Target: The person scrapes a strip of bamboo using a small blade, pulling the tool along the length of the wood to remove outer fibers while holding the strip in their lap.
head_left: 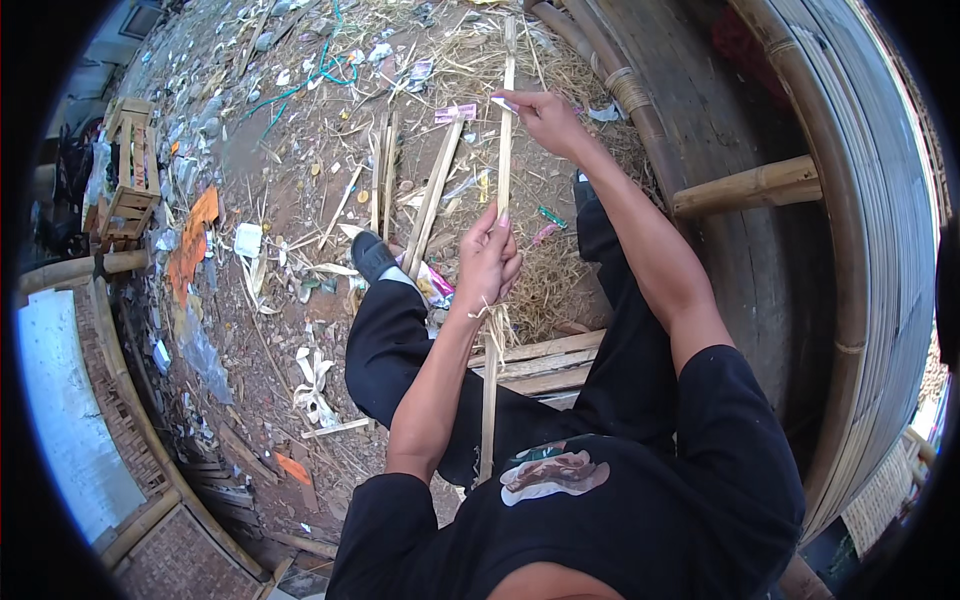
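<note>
A long, pale bamboo strip (505, 165) runs lengthwise in front of me, from the littered ground at the far end back to my lap. My left hand (488, 262) is closed round its middle, thumb on top. Farther along, my right hand (548, 122) pinches across the strip with its index finger stretched over it. A small whitish thing (506, 104) shows at those fingertips; I cannot make out what it is. Just below my left hand, a tuft of frayed shavings (496, 326) hangs at the strip.
Several split bamboo pieces (432, 200) lie beyond my left foot. Slats (545, 362) lie between my legs. Bamboo framing (745, 190) with a crossbar stands close on my right. A wooden crate (132, 180) sits far left, near an orange scrap (194, 240). Straw and litter cover the ground.
</note>
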`<action>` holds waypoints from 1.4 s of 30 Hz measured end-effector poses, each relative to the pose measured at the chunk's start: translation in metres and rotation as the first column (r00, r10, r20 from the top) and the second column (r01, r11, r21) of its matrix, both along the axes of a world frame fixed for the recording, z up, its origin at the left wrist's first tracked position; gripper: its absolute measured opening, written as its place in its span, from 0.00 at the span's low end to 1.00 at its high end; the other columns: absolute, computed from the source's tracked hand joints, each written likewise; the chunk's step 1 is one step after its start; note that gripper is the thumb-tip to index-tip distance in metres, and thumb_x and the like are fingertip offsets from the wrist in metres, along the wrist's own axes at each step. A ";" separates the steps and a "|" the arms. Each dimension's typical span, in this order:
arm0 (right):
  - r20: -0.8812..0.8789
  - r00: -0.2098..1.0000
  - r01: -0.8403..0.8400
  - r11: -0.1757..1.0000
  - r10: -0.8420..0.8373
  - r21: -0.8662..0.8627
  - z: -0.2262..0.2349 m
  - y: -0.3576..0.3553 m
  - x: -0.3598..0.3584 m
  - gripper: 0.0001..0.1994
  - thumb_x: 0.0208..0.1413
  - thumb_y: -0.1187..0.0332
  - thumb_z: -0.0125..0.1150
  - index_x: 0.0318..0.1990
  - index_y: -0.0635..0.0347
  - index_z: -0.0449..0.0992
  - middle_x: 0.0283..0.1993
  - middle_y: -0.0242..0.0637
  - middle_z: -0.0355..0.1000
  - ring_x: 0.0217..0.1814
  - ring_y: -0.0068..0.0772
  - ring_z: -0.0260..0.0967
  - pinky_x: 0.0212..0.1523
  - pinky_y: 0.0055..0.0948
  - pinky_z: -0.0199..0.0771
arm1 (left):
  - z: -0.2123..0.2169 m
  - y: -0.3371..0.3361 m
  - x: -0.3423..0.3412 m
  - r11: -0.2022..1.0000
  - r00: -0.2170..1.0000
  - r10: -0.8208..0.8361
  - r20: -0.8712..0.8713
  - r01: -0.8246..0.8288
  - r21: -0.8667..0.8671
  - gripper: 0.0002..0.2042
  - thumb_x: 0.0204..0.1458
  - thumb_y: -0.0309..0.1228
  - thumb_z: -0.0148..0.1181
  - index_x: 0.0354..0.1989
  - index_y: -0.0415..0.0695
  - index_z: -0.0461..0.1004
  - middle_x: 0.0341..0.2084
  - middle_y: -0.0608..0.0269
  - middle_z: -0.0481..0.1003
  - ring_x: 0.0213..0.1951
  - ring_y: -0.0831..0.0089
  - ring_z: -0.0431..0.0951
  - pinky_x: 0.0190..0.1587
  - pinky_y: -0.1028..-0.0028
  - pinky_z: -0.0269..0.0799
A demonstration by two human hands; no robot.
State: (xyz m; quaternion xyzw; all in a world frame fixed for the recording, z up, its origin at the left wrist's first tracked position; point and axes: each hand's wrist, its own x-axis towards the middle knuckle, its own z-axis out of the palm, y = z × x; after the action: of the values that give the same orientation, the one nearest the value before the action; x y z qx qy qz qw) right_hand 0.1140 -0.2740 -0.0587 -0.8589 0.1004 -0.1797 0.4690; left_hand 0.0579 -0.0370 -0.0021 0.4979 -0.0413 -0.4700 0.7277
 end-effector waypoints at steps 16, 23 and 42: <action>-0.206 0.978 -0.018 0.993 0.042 0.116 0.022 0.000 -0.010 0.14 0.62 0.63 0.54 0.54 0.44 0.77 0.28 0.28 0.74 0.29 0.17 0.65 0.33 0.26 0.67 | 0.002 0.002 0.003 0.999 0.997 -0.004 -0.083 0.007 0.039 0.20 0.66 0.32 0.42 0.65 0.45 0.55 0.13 0.74 0.53 0.08 0.85 0.53 0.07 0.82 0.47; 0.057 0.994 0.107 0.977 -0.098 -0.184 0.029 -0.001 -0.005 0.12 0.58 0.61 0.57 0.48 0.45 0.80 0.32 0.42 0.78 0.33 0.36 0.75 0.37 0.34 0.72 | -0.001 -0.009 0.006 0.997 0.999 -0.016 -0.032 0.018 0.080 0.23 0.66 0.31 0.41 0.69 0.50 0.51 0.14 0.73 0.53 0.09 0.84 0.52 0.08 0.82 0.46; -0.110 0.991 0.044 0.971 -0.071 -0.234 0.021 0.017 0.000 0.11 0.56 0.71 0.54 0.43 0.58 0.80 0.36 0.53 0.76 0.40 0.52 0.75 0.44 0.45 0.74 | 0.001 0.005 0.009 0.989 0.999 -0.035 -0.020 0.037 0.143 0.21 0.66 0.33 0.42 0.66 0.49 0.55 0.13 0.74 0.53 0.08 0.84 0.51 0.07 0.82 0.47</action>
State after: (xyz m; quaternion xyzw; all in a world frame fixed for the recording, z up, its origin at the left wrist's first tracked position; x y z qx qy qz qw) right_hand 0.1145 -0.2573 -0.0373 -0.9134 0.1312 -0.1527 0.3537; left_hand 0.0669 -0.0324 -0.0006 0.5440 -0.0099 -0.4892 0.6817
